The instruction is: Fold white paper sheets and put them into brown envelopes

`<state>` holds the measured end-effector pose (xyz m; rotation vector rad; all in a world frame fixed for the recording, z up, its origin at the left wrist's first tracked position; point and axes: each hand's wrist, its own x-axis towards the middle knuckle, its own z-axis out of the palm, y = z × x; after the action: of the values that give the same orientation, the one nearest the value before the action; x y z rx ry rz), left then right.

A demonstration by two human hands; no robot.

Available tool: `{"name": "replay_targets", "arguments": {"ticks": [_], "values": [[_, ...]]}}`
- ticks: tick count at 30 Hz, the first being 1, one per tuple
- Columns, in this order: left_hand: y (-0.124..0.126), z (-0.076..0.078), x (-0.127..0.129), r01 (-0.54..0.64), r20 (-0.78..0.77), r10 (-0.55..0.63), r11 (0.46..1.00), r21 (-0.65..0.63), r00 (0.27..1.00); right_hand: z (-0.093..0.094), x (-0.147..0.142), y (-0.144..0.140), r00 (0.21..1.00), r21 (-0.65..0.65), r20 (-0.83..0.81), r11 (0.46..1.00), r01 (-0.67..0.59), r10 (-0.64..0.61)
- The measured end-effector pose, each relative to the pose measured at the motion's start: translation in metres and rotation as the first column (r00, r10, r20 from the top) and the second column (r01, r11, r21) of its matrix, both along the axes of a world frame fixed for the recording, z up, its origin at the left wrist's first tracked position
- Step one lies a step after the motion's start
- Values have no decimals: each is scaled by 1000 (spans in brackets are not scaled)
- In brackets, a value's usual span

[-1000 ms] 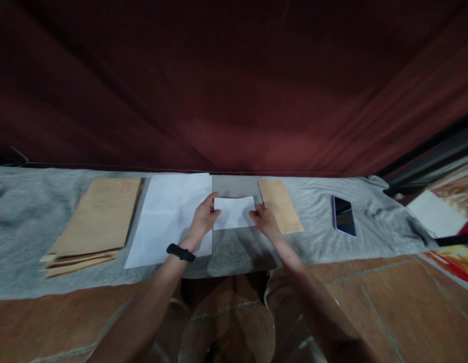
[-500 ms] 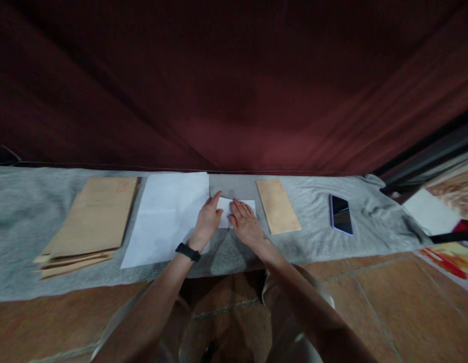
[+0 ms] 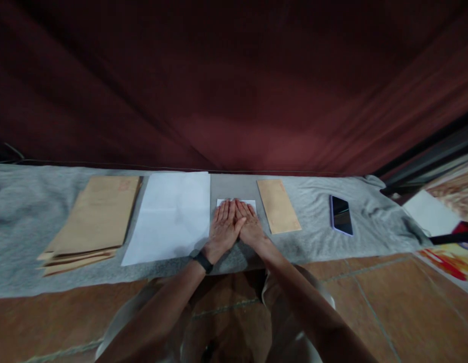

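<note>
Nearest, brown floor tiles (image 3: 393,302), below the front edge of a grey cloth (image 3: 313,201). Reaches in over it with both bare forearms; wears a dark wristband (image 3: 202,262) on the left wrist. Lays left hand (image 3: 223,231) palm down, fingers straight and pointing away, thumb out sideways and touching right hand (image 3: 251,227). Holds that one palm down too, fingers straight and angled inward, to meet the left's at the middle. Pinches nothing with either.

Covers most of a small white paper (image 3: 252,202) with the two hands, leaving only a narrow strip in sight around and beyond the fingertips. Cannot tell the number of layers or folds underneath.

Seems, by judgement, to be at a pressing step, flattening the paper against the surface below. Probably calls next for an even smoothing stroke or a straight lift of both palms, without dragging the paper askew.

To the left, near the hands, a large white sheet (image 3: 169,217), perhaps more than one; farther left, a pile of brown envelopes (image 3: 94,217), uneven at the near end. To the right, a single brown envelope (image 3: 278,205), flat and slanted; well apart from it, a phone (image 3: 342,215), screen dark. Farthest, a dark red curtain (image 3: 234,101) behind the cloth's back edge.
</note>
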<state>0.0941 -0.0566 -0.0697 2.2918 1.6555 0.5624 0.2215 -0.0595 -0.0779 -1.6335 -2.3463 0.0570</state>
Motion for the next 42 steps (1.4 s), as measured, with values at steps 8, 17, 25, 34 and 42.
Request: {"name": "replay_targets", "arguments": {"ticks": [8,17,25,34,42], "values": [[-1,-11,-1,-86,29,85,995,43,996,-1,13,1,998,-26,-2,998,64,-64],[-7,-14,-1,-147,-33,149,986,74,988,-7,23,-8,989,-9,-38,990,143,-143],[-8,-15,0,-159,-5,160,981,109,987,-10,29,-18,965,58,-156,974,220,-209],[-10,-3,-1,-106,-52,111,989,103,992,15,12,-9,985,-52,-147,995,84,-91],[-9,4,-3,147,-101,-136,984,103,986,5,13,-8,995,-85,-62,994,68,-74]]}}
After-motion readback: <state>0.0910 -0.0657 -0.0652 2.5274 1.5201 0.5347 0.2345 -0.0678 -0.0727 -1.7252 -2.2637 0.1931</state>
